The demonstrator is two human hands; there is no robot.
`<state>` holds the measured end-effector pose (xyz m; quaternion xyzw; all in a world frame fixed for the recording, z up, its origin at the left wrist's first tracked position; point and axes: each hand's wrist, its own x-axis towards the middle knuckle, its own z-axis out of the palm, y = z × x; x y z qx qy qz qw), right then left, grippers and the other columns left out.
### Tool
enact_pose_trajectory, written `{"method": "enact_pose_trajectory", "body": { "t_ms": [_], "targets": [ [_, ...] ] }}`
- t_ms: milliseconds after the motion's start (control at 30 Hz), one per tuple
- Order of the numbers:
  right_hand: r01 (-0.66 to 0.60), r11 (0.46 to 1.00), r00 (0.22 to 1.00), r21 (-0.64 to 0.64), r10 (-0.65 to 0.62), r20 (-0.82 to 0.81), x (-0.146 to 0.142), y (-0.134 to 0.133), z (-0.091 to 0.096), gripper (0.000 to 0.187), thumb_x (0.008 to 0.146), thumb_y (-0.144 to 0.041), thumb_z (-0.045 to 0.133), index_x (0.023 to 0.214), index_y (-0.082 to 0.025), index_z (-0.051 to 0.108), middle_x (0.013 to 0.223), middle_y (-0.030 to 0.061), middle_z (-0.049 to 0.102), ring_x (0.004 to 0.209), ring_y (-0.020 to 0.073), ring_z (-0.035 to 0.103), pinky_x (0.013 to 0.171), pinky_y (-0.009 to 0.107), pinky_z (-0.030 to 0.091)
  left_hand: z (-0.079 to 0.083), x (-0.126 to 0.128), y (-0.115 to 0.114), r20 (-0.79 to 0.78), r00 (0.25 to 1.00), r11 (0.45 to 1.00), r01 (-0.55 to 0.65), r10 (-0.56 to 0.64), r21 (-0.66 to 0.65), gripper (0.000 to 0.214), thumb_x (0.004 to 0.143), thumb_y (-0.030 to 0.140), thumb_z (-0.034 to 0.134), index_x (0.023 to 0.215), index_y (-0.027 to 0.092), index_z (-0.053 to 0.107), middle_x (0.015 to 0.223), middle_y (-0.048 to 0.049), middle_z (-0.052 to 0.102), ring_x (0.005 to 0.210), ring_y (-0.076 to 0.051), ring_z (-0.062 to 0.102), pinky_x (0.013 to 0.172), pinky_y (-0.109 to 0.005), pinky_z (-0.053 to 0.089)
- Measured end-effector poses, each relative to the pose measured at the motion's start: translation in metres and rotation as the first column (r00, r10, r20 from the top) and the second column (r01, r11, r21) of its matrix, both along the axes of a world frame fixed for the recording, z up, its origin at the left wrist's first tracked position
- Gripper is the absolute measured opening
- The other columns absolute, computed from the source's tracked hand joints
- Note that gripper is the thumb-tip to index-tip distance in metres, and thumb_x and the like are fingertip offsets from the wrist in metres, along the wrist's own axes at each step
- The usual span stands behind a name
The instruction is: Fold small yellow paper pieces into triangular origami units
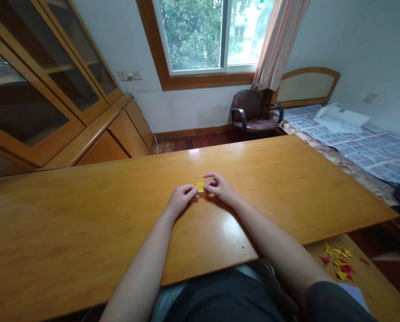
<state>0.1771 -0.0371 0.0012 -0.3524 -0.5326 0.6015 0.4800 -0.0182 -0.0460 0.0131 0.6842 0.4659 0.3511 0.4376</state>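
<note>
A small piece of folded yellow paper (200, 187) is held between my two hands, just above the wooden table (112, 223). My left hand (182, 198) pinches its left side between thumb and fingers. At the right side, my right hand (219, 188) grips the paper with thumb and fingertip, one finger stretched out above it. The exact folds are too small to make out.
On a lower surface at the right lie several yellow and red folded paper pieces (342, 264), near a pale flat item (354, 293). Beyond the table stand an office chair (248, 107), a bed (354, 134) and a cabinet (95, 129).
</note>
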Motion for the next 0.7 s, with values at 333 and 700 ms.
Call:
{"method": "enact_pose_trajectory", "body": {
  "t_ms": [333,700],
  "targets": [
    [-0.006,0.999,0.999,0.038,0.005,0.042,-0.0001,-0.0024,0.0016,0.037,0.073,-0.036,0.074,0.103,-0.019,0.060,0.075,-0.0018,0.064,0.066,0.0123,0.058,0.065,0.026,0.044,0.0001,0.0029,-0.0012,-0.034,0.999,0.999,-0.020,0.021,0.037,0.031,0.087,0.040,0.055,0.073,0.016,0.069,0.070,-0.0024,0.071,0.067,-0.015,0.063,0.067,-0.024,0.047],
    [0.063,0.996,0.994,0.057,-0.067,0.081,-0.0005,-0.0030,0.0006,0.032,0.074,-0.036,0.072,0.099,-0.019,0.059,0.069,-0.0043,0.060,0.065,0.0124,0.055,0.066,0.027,0.042,-0.0012,0.0038,-0.0025,-0.047,0.998,0.999,0.035,-0.033,0.039,0.030,0.087,0.035,0.054,0.069,0.016,0.067,0.068,-0.0027,0.070,0.065,-0.015,0.064,0.065,-0.023,0.047]
  ]
}}
